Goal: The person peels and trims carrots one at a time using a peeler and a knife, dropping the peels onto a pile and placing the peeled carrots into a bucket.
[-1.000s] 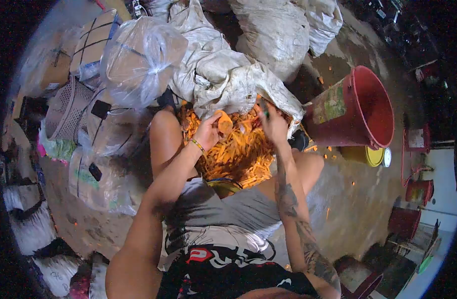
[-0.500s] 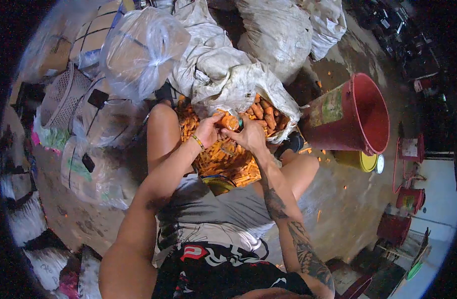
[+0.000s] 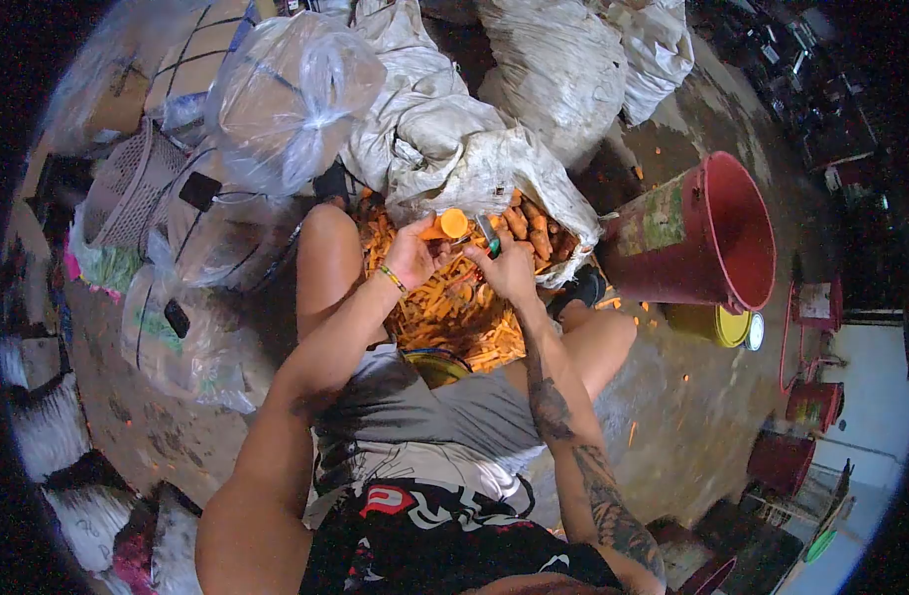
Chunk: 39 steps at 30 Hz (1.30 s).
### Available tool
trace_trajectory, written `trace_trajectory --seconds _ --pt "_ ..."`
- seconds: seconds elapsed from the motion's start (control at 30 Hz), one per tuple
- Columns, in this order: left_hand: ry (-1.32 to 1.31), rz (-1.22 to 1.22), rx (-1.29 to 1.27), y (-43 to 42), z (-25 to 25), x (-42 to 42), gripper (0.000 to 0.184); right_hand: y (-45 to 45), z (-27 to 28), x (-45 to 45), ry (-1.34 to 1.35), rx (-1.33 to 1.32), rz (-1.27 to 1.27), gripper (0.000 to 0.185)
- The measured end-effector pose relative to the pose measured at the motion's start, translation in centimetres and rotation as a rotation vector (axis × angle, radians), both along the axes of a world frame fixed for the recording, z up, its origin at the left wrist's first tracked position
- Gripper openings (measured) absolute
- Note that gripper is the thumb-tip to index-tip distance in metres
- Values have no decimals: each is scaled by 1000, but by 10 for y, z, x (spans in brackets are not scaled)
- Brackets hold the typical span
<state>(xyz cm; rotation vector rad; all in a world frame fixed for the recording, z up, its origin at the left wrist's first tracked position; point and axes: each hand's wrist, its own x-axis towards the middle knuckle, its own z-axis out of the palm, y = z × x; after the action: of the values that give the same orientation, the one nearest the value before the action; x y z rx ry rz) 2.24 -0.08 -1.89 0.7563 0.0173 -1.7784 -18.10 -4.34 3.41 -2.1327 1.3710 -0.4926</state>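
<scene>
The person's left hand (image 3: 412, 255) pinches a cut orange root (image 3: 453, 223) above a heap of orange strips (image 3: 459, 322), while the right hand (image 3: 509, 268), its fingers closed round a green-handled tool (image 3: 489, 235), stands just beside it, near an open white sack (image 3: 474, 164).

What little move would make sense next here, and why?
Probably bring the green-handled tool in the right grip over to the orange piece: the left grip holds that piece up with its round face showing, the tool appears just apart from it, and orange strips lie heaped below, which suggests more cutting.
</scene>
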Motion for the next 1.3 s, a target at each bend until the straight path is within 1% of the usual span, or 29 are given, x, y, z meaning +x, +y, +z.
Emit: trace_trajectory --seconds 0.07,0.17,0.27,0.37,0.4,0.5,0.53,0.63,0.73,0.83,0.93,1.03,1.13,1.23,1.3 --pt "-42 13 -8 2 2 -2 31 -3 0 -4 40 49 -10 72" --pt "-11 -35 0 3 6 -4 32 -4 6 -8 7 61 20 72" --pt "48 -114 -70 0 -3 -3 33 -6 -4 -10 -2 63 57 67" --pt "68 -75 -89 4 20 -14 34 -5 -11 -11 -284 344 126 64" --pt "130 -108 -176 2 16 -11 36 -4 -9 -10 -251 353 148 64" --pt "97 -67 -175 0 8 -10 38 -1 -5 -8 -141 382 217 64" --pt "88 -83 -175 1 9 -10 38 0 -7 -7 -160 347 210 71" --pt "33 -105 -181 3 15 -7 39 1 -10 -4 -184 313 171 79" --pt "-61 -90 -189 4 17 -8 38 1 -1 -2 -140 347 182 85" --pt "-86 -90 -185 5 14 -8 37 9 7 3 -204 332 177 79" --pt "-70 -106 -186 6 7 -5 37 16 22 6 -117 354 196 69" --pt "-75 -97 -180 5 0 -3 40 18 19 7 56 314 220 63" --pt "-24 -29 -114 0 3 -3 40 18 19 2 193 89 291 63" --pt "43 32 -85 -2 7 2 39 21 19 -2 -15 267 176 63" --pt "127 52 -88 -2 12 4 38 18 4 -3 -180 288 104 63"
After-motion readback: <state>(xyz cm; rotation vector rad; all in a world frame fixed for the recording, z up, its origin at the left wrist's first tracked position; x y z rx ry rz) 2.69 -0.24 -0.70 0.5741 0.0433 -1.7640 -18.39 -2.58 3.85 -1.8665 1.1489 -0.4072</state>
